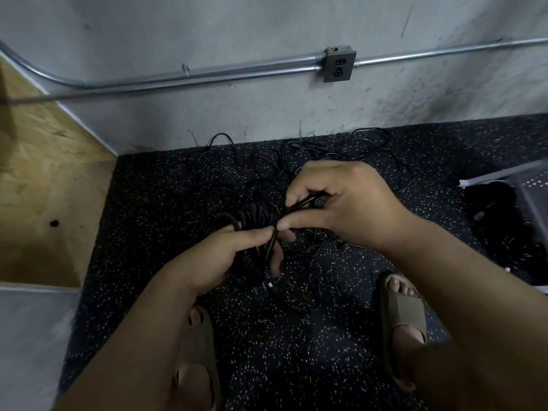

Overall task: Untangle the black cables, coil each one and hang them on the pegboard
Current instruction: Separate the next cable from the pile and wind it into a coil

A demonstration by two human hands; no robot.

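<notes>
Above black rubber floor (154,203) with small pale specks, between two sandals (403,314): coiled cable bundle (255,216), gripped in left hand (219,259), fingers curled round it. Just beside, right hand (344,203), pinching several black strands (302,203) between thumb and bent fingers. Farther on the floor, near grey concrete wall (237,25), loose tangled cables (341,152). Along the wall, metal conduit (207,75) with socket box (339,64). At left, plywood panel (44,179); at right edge, perforated grey sheet (533,183).

Left hand (225,256) grips coiled black cable (255,216); right hand (341,203) pinches strands above tangle (326,155) on floor.
</notes>
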